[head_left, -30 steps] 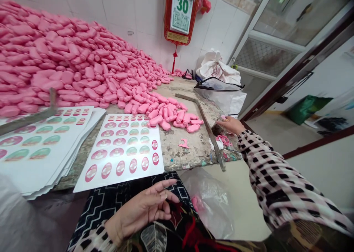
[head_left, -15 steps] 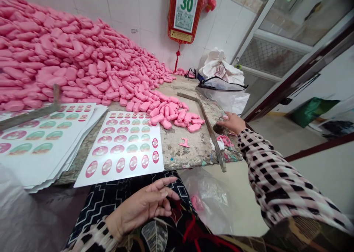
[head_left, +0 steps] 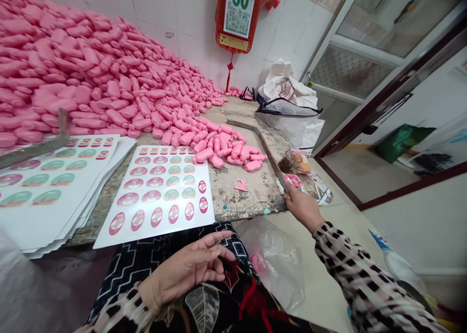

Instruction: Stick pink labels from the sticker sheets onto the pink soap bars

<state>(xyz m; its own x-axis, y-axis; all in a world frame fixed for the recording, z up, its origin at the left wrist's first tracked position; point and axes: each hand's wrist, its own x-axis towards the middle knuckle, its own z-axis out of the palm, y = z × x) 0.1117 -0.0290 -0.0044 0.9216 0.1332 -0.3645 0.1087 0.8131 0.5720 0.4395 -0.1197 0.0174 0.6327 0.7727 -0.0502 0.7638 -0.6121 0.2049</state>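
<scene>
Left grip [head_left: 193, 265] is loosely spread, right grip [head_left: 303, 207] at the bar [head_left: 270, 156] unclear, calendar [head_left: 238, 17] reading "30".

Over the link, I see my sleeves [head_left: 357, 274] chequered black on pale pink-white. At lower centre, dark cloth [head_left: 228, 316] bears a grey leaf and red streaks; above, navy fabric [head_left: 122, 269] carries white stepped lines. My fingers [head_left: 215, 237] are bare.

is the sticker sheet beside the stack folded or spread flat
The sheet is spread flat: its labels face up, no fold showing.
</scene>
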